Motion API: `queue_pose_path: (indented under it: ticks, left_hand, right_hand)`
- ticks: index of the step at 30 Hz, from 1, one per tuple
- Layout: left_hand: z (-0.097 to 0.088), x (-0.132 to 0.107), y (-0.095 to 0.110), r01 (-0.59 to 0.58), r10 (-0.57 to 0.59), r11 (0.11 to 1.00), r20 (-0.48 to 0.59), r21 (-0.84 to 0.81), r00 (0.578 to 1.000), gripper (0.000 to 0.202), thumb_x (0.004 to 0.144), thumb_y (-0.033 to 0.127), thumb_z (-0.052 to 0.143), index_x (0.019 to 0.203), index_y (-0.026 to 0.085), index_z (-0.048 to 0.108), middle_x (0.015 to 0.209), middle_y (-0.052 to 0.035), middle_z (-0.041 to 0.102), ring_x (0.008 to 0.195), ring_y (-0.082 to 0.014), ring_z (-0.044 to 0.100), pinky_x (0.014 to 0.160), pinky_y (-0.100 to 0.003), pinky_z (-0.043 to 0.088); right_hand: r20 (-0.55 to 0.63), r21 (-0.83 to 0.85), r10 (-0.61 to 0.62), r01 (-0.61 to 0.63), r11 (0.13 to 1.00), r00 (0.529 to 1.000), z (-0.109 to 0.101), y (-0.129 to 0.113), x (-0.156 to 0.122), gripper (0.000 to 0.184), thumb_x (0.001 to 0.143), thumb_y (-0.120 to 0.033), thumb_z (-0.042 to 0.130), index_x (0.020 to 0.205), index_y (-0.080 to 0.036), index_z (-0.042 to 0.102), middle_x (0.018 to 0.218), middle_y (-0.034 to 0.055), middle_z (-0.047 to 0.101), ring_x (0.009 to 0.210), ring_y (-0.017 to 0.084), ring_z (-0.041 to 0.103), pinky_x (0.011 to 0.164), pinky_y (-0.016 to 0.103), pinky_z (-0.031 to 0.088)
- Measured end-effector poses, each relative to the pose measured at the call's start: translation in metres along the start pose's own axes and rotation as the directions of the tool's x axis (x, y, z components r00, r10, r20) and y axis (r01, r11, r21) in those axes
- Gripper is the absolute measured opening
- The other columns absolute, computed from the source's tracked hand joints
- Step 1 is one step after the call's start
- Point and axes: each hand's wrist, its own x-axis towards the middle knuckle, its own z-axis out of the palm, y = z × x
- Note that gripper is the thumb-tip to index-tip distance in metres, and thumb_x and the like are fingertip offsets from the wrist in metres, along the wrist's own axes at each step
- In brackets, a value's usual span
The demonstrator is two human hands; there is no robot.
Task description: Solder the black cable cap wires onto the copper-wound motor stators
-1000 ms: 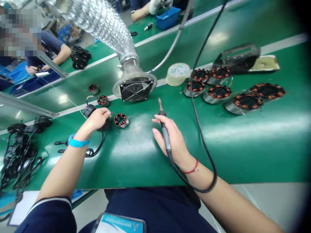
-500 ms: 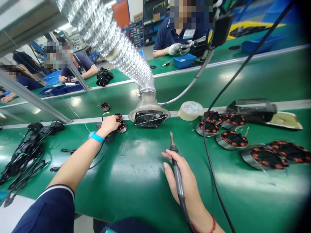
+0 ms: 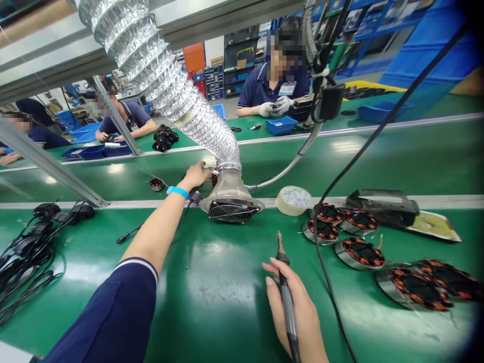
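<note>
My left hand (image 3: 197, 175) reaches over the metal rail, left of the fume hood's neck. Its fingers are closed on a motor stator (image 3: 214, 180), mostly hidden behind the hand and the hood. A black cable part (image 3: 194, 196) hangs below that hand. A soldering iron (image 3: 288, 302) lies in the grip of my right hand (image 3: 300, 307), its tip pointing up and away over the green bench. Another stator (image 3: 156, 184) with copper windings sits alone beyond the rail, left of my left hand.
The fume hood (image 3: 234, 209) hangs mid-bench from a silver duct (image 3: 196, 111). Right of it are a tape roll (image 3: 294, 200), several stators (image 3: 360, 253) and a black iron holder (image 3: 381, 206). A black cord (image 3: 333, 282) crosses the right side. Black cables (image 3: 34, 247) lie left. Co-workers (image 3: 278, 91) sit opposite.
My left hand has moved forward and right, from the bench side to beyond the rail, taking the stator and its cable along. The right hand still holds the soldering iron. The view has tilted up.
</note>
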Motion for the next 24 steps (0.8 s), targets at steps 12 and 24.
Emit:
queue_pose_path:
  ticks: [12,24]
  left_hand:
    - [-0.04,-0.174,-0.112,0.122,-0.24,0.962,0.545,0.245,0.803,0.087,0.082,0.081,0.035,0.14,0.018,0.05,0.142,-0.0158,0.051,0.121,-0.0337,0.057,0.098,-0.039,0.047]
    - [-0.026,-0.163,-0.153,0.025,-0.204,0.936,0.487,0.35,0.849,0.056,0.075,0.051,0.068,0.115,0.013,0.063,0.113,-0.0139,0.066,0.1,-0.0277,0.065,0.079,-0.029,0.051]
  right_hand:
    - [0.086,0.065,0.137,-0.143,0.988,0.987,-0.008,-0.005,-0.008,0.034,0.092,-0.049,0.048,0.119,-0.03,0.056,0.108,0.0012,0.071,0.1,0.022,0.067,0.088,0.037,0.052]
    - [0.104,0.01,0.172,-0.174,0.985,0.98,-0.008,0.034,-0.001,0.051,0.08,-0.061,0.056,0.116,-0.025,0.06,0.103,0.0072,0.074,0.1,0.03,0.069,0.085,0.043,0.053]
